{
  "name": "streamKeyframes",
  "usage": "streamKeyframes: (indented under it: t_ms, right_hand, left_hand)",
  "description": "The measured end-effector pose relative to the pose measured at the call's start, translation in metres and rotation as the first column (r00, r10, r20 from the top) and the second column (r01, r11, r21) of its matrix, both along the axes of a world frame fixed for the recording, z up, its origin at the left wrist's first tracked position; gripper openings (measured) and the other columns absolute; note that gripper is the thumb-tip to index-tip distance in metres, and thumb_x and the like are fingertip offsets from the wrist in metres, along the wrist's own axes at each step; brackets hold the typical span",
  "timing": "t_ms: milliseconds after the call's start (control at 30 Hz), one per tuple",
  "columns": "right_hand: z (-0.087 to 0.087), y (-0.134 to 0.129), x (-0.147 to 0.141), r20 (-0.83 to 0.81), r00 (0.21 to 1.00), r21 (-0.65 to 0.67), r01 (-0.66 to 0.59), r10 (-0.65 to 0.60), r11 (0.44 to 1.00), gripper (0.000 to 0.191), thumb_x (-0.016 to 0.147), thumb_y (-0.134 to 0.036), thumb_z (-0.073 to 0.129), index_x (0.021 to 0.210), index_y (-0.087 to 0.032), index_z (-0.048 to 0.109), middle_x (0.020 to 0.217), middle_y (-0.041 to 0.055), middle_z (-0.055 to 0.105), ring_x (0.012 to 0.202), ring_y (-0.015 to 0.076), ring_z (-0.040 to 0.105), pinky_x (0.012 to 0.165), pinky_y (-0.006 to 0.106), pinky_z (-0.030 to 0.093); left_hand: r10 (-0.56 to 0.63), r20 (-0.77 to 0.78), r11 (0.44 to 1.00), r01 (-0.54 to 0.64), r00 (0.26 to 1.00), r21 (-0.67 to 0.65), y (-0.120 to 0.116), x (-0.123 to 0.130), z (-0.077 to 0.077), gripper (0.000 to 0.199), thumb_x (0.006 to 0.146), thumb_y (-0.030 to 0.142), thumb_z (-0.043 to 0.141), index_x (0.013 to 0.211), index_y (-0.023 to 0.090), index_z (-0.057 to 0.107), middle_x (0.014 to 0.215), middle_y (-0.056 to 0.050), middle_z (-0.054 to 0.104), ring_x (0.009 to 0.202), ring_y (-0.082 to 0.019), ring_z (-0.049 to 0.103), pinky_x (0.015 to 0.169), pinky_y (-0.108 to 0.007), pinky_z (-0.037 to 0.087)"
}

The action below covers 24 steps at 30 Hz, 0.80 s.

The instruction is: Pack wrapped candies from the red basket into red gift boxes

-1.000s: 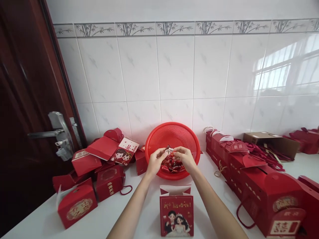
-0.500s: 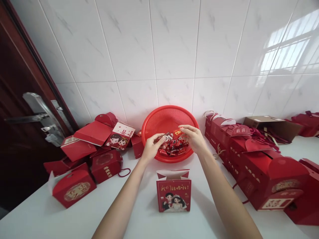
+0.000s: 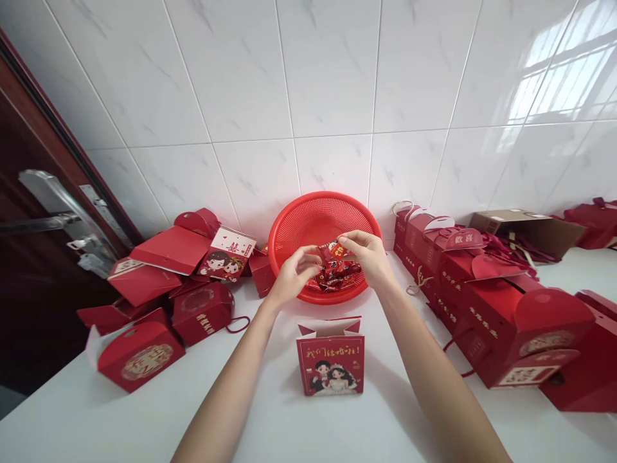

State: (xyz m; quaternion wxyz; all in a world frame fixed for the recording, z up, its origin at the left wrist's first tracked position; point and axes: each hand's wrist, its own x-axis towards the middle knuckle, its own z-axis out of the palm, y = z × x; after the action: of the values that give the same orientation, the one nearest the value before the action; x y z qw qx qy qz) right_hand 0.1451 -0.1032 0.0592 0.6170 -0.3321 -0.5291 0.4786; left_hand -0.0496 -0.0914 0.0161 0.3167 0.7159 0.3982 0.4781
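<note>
In the head view, my right hand [image 3: 370, 258] is over the near right part of a red plastic basket [image 3: 284, 222]. Its thumb and fingertips pinch a red-and-gold wrapped candy [image 3: 337, 249]. Opposite it, my left hand [image 3: 293, 275] is curled, thumb toward the fingers, beside the same candy; whatever lies in its grasp is hidden. Several red wrapped candies [image 3: 334, 278] lie in the basket below both hands. Between my forearms a red paper gift box [image 3: 331, 363] stands upright, its top open and a cartoon bride and groom on its front.
Several red gift boxes [image 3: 202, 315] are heaped at left, near a dark door with a metal handle [image 3: 62, 212]. A row of red boxes [image 3: 463, 289] runs along the right. Behind it sits a brown cardboard carton [image 3: 530, 228]. A tiled wall [image 3: 332, 96] rises behind the basket.
My right hand has lifted a candy slightly from the pile and brought it toward my left hand. My left fingers have curled more. The whole view has shifted slightly.
</note>
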Motion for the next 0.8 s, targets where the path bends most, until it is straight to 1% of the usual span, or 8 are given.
streamKeyframes:
  t_ms: [67,133,233,367,500,600,733,800]
  right_hand:
    - [0.002,0.001,0.004,-0.001,0.998,0.005,0.067,-0.067,0.998,0.037,0.063,-0.049,0.079,0.078,-0.018,0.066,0.079,0.0028,0.066,0.074,0.0159,0.062,0.065,0.028,0.056]
    - [0.003,0.001,0.007,0.000,0.996,-0.003,0.095,-0.095,0.996,0.036,0.063,-0.048,0.078,0.077,-0.018,0.065,0.080,0.0021,0.065,0.073,0.0146,0.061,0.064,0.027,0.055]
    - [0.004,0.001,0.009,0.000,0.997,-0.021,0.083,-0.084,0.996,0.036,0.063,-0.048,0.079,0.077,-0.018,0.063,0.077,0.0013,0.063,0.072,0.0140,0.060,0.064,0.027,0.057]
    - [0.004,0.001,0.010,0.015,0.997,-0.047,0.073,-0.073,0.996,0.037,0.063,-0.048,0.079,0.077,-0.018,0.062,0.076,0.0017,0.061,0.073,0.0150,0.058,0.061,0.029,0.058]
    - [0.003,0.003,0.011,0.065,0.994,-0.023,0.085,-0.084,0.996,0.035,0.065,-0.049,0.076,0.078,-0.019,0.063,0.075,0.0015,0.060,0.073,0.0152,0.058,0.059,0.027,0.056]
    - [0.002,0.004,0.014,0.095,0.990,0.019,0.103,-0.104,0.995,0.035,0.067,-0.050,0.073,0.078,-0.019,0.063,0.071,-0.0001,0.057,0.066,0.0136,0.056,0.057,0.026,0.052]
    - [0.004,0.002,0.019,0.138,0.980,0.060,0.133,-0.141,0.989,0.034,0.069,-0.049,0.072,0.079,-0.018,0.065,0.069,0.0004,0.059,0.062,0.0115,0.051,0.053,0.023,0.044]
    - [0.005,0.002,0.021,0.153,0.976,0.068,0.144,-0.153,0.987,0.034,0.070,-0.050,0.071,0.079,-0.017,0.066,0.068,0.0004,0.058,0.059,0.0109,0.049,0.051,0.023,0.042]
  left_hand:
    - [0.099,-0.258,0.994,-0.084,0.961,0.068,0.010,-0.006,-0.015,0.039,0.070,0.014,0.063,0.108,0.021,0.072,0.106,-0.008,0.075,0.103,-0.027,0.070,0.098,-0.042,0.053]
    - [0.187,-0.476,0.982,-0.146,0.859,0.122,0.017,-0.011,-0.029,0.030,0.065,0.008,0.062,0.087,0.022,0.077,0.101,-0.008,0.077,0.101,-0.031,0.071,0.098,-0.043,0.051]
    - [0.238,-0.570,0.971,-0.188,0.787,0.145,0.023,-0.014,-0.039,0.021,0.072,0.012,0.061,0.077,0.024,0.076,0.095,-0.008,0.078,0.095,-0.031,0.072,0.091,-0.041,0.053]
    - [0.315,-0.429,0.948,-0.264,0.846,0.176,0.021,-0.015,-0.029,0.026,0.089,0.030,0.052,0.098,0.024,0.075,0.099,-0.008,0.078,0.095,-0.029,0.072,0.086,-0.036,0.053]
    - [0.296,-0.216,0.947,-0.255,0.930,0.196,0.013,-0.012,-0.014,0.029,0.091,0.042,0.051,0.094,0.021,0.072,0.095,-0.006,0.078,0.089,-0.025,0.071,0.083,-0.032,0.053]
    - [0.333,-0.163,0.933,-0.299,0.929,0.201,0.011,-0.011,-0.011,0.027,0.090,0.042,0.052,0.092,0.021,0.070,0.090,-0.005,0.076,0.084,-0.023,0.069,0.079,-0.030,0.051]
    - [0.425,-0.157,0.900,-0.397,0.891,0.181,0.012,-0.011,-0.013,0.026,0.088,0.040,0.053,0.099,0.020,0.066,0.074,-0.001,0.070,0.067,-0.019,0.062,0.068,-0.029,0.049]
    - [0.444,-0.150,0.889,-0.412,0.883,0.201,0.012,-0.012,-0.013,0.024,0.089,0.038,0.052,0.099,0.021,0.066,0.077,-0.001,0.070,0.067,-0.019,0.062,0.070,-0.029,0.049]
